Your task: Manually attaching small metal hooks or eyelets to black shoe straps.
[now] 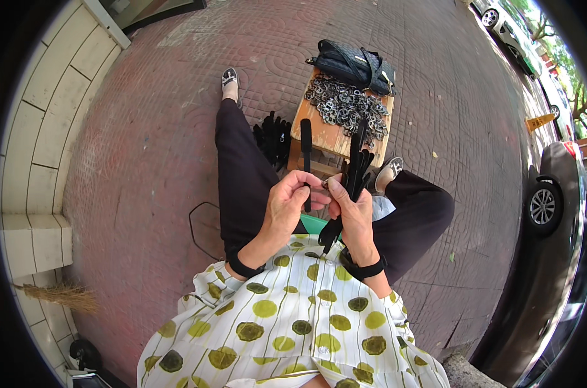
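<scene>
In front of my lap, my left hand (pixel 282 205) is closed on a single black strap (pixel 306 143), which stands upright between thumb and fingers. My right hand (pixel 354 218) grips a bundle of similar black straps (pixel 356 173). Its thumb and forefinger also pinch a small metal piece close to the left fingertips, too small to make out fully. Beyond my hands stands a worn wooden stool (pixel 324 137), bearing a pile of metal buckles (pixel 348 107) and a black handbag (pixel 353 63). More black straps (pixel 272 139) lie in a heap left of the stool.
My legs spread on either side of the stool on reddish paving. A tiled wall (pixel 34 142) runs along the left, with a straw broom (pixel 59 295) by it. Parked at the right is a dark car (pixel 532 271); an orange marker (pixel 539 122) stands beyond it.
</scene>
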### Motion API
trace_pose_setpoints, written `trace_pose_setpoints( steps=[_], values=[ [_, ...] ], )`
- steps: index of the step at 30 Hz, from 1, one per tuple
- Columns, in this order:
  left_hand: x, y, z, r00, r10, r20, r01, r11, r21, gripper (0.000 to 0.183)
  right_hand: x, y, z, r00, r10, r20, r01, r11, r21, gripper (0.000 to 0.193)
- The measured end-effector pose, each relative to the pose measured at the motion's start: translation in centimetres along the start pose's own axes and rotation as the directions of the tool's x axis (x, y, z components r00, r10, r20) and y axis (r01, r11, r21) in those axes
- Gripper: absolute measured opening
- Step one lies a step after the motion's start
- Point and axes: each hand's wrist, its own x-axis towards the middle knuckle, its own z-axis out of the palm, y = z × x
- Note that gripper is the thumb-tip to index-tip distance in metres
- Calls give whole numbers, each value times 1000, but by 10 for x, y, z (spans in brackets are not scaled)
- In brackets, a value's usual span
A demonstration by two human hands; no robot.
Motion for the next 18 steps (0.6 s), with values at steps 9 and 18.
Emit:
trace_pose_setpoints(
  steps=[9, 18],
  values=[
    [0, -6, 4, 999, 50, 0, -49, 985, 167, 11, 3, -4, -9, 981, 154, 119, -168, 979, 116, 19],
    [3, 0, -1, 999, 45, -15, -37, 937, 347, 9, 3, -12, -9, 978, 104, 183, -92, 993, -72, 16]
  ],
)
